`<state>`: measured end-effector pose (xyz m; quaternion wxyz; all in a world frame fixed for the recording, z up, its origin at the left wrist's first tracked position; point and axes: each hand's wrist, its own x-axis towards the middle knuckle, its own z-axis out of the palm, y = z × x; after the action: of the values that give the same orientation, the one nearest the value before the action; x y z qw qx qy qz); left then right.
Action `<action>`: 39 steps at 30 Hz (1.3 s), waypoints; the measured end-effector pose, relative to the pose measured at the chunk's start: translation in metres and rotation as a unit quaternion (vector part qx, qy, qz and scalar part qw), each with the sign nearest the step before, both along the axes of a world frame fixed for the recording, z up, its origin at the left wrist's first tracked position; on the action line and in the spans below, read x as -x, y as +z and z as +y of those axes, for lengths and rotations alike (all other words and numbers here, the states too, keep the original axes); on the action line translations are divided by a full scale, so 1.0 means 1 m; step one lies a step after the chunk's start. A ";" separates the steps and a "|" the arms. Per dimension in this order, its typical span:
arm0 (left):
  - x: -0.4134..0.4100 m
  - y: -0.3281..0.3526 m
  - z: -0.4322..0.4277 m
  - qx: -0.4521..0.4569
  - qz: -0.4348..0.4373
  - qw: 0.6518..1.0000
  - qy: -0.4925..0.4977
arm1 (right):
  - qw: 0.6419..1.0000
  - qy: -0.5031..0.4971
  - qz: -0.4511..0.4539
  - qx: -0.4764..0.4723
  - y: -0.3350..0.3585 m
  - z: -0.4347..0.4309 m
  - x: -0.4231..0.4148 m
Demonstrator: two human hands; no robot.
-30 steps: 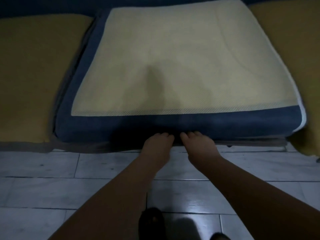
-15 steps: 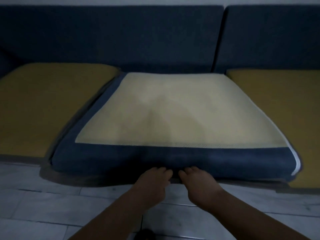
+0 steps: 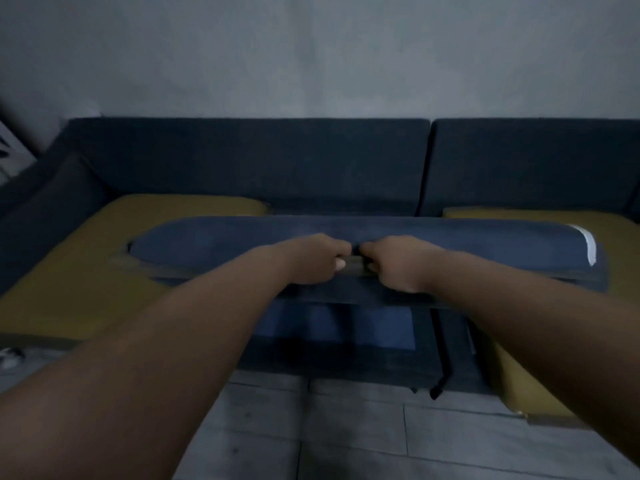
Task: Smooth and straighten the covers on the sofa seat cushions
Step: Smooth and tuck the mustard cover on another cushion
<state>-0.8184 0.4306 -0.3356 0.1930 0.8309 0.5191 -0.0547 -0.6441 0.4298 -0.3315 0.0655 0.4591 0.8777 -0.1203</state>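
Middle cushion [image 3: 214, 239]: long axis left–right, near edge tilted up. Left grip [image 3: 311, 259] and right grip [image 3: 398, 263] side by side at mid-edge, both clenched on it; cushion bulk lies far of both, equally near.

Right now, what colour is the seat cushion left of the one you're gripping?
The left seat cushion is plain mustard yellow, clearest in the head view.
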 end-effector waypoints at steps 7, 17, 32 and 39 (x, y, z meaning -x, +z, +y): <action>0.004 0.077 0.025 0.005 0.000 1.000 0.006 | 0.999 -0.009 -0.021 -0.029 0.076 0.021 0.003; 0.025 0.201 0.097 -0.055 0.054 0.995 -0.058 | 0.991 -0.039 -0.015 -0.125 0.189 0.079 0.030; 0.039 0.163 0.271 -0.139 0.051 0.989 -0.013 | 0.936 -0.220 0.034 -0.271 0.140 0.248 0.001; 0.032 0.128 0.398 -0.183 0.003 0.981 0.063 | 0.919 -0.214 0.091 -0.317 0.085 0.392 -0.003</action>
<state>-0.8507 0.8288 -0.2080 0.0393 0.8178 0.5720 0.0507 -0.6410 0.8216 -0.2466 -0.1914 0.6195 0.7530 0.1122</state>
